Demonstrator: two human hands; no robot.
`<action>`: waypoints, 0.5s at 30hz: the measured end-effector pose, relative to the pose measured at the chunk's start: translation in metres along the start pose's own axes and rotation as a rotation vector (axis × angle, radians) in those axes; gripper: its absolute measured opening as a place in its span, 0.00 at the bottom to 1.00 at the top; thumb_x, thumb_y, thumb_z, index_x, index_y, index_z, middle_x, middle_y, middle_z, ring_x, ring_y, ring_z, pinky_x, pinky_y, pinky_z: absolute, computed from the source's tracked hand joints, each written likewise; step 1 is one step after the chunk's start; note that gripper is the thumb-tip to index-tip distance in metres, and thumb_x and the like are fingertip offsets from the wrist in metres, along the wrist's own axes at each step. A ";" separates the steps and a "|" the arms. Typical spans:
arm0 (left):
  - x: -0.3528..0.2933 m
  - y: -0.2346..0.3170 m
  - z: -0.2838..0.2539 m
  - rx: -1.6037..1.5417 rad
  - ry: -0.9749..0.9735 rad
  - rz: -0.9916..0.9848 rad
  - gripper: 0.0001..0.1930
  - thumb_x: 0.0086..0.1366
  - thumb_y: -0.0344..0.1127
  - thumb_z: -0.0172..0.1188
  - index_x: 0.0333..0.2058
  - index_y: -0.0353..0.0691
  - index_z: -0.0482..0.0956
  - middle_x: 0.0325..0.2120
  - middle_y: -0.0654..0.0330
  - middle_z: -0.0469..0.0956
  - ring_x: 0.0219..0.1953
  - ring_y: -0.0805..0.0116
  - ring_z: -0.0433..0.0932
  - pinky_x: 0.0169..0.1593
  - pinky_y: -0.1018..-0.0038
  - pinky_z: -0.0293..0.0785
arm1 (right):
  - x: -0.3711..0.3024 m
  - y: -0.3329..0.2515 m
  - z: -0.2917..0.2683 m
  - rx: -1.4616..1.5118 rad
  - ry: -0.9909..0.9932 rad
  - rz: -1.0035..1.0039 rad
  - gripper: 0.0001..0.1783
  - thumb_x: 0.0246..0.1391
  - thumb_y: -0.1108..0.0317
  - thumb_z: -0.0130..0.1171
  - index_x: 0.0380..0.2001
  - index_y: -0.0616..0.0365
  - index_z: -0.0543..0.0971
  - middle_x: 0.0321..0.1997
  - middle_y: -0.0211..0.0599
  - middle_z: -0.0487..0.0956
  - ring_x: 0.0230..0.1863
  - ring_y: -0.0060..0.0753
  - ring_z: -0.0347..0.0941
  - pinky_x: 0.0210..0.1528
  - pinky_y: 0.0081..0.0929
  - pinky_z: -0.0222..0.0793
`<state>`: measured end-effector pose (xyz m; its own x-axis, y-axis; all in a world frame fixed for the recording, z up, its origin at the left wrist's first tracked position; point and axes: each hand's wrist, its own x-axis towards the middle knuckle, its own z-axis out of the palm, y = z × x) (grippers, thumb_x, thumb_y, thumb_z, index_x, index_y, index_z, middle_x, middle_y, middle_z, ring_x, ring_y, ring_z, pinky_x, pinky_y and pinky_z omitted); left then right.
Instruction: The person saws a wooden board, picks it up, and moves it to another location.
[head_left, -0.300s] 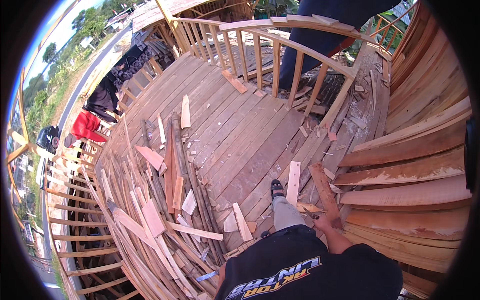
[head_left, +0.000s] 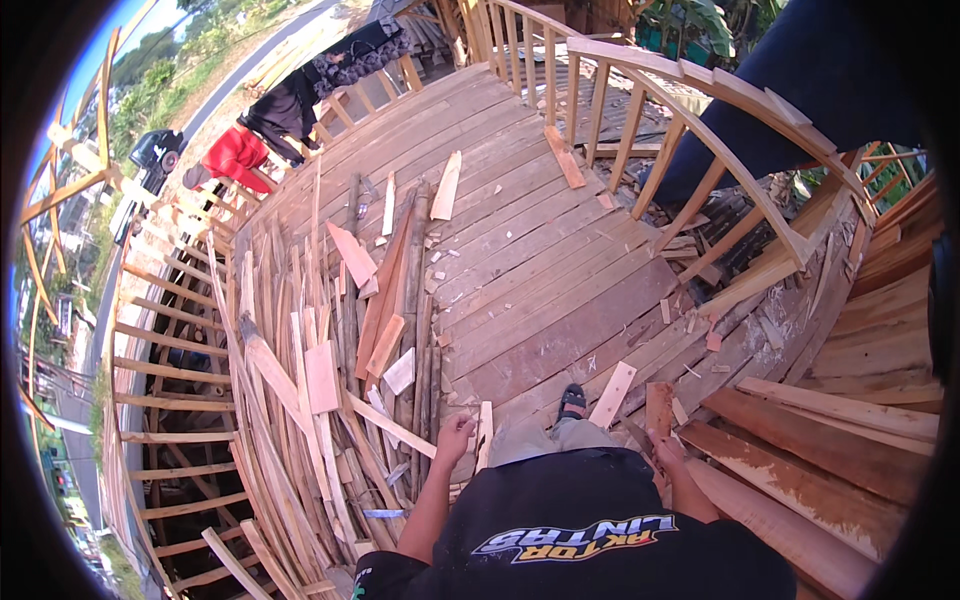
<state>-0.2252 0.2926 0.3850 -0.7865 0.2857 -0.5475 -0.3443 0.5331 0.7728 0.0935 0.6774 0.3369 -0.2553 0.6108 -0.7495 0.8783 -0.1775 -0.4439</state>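
Observation:
My left hand is raised in front of me at the left, above the near end of a pale narrow board. Its fingers are curled; what they hold, if anything, is too small to make out. Low on the right, my right hand is closed at the near end of a reddish-brown board. A thin dark shape shows by its fingers, its kind unclear. Just left of that board lies a pale pink board with small holes, beside my sandalled foot.
A long heap of wooden strips and poles covers the left side. Curved wooden railings bound the deck at left and far right. Planks are stacked at right. Clothes, one red, hang on the far-left rail. Offcuts litter the floor.
My view has turned, shifting the scene. My left hand, earlier mostly hidden beside my body, has come up and forward into view. My right hand stays low near the reddish-brown board.

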 end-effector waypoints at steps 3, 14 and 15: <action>0.022 0.055 0.016 -0.035 -0.018 0.063 0.12 0.64 0.37 0.56 0.41 0.34 0.76 0.31 0.61 0.79 0.31 0.74 0.77 0.36 0.76 0.72 | 0.024 -0.094 -0.037 0.084 -0.054 -0.015 0.24 0.56 0.48 0.47 0.17 0.56 0.70 0.10 0.32 0.67 0.09 0.27 0.63 0.11 0.26 0.58; 0.123 -0.039 0.009 0.235 -0.093 -0.559 0.15 0.55 0.42 0.61 0.32 0.34 0.80 0.26 0.54 0.80 0.28 0.66 0.80 0.31 0.68 0.75 | 0.127 -0.346 -0.113 0.624 0.267 -0.707 0.19 0.60 0.56 0.41 0.20 0.54 0.67 0.13 0.24 0.62 0.12 0.17 0.57 0.13 0.17 0.54; 0.129 -0.018 0.004 0.231 -0.041 -0.552 0.14 0.55 0.42 0.60 0.32 0.35 0.80 0.25 0.54 0.80 0.27 0.66 0.80 0.29 0.67 0.75 | 0.121 -0.366 -0.123 0.642 0.312 -0.708 0.19 0.60 0.56 0.41 0.20 0.54 0.67 0.13 0.24 0.62 0.12 0.17 0.57 0.13 0.17 0.54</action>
<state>-0.3185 0.3234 0.2989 -0.5012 -0.0553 -0.8635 -0.5725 0.7695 0.2830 -0.2092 0.9113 0.4695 -0.4365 0.8953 -0.0891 0.1576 -0.0214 -0.9873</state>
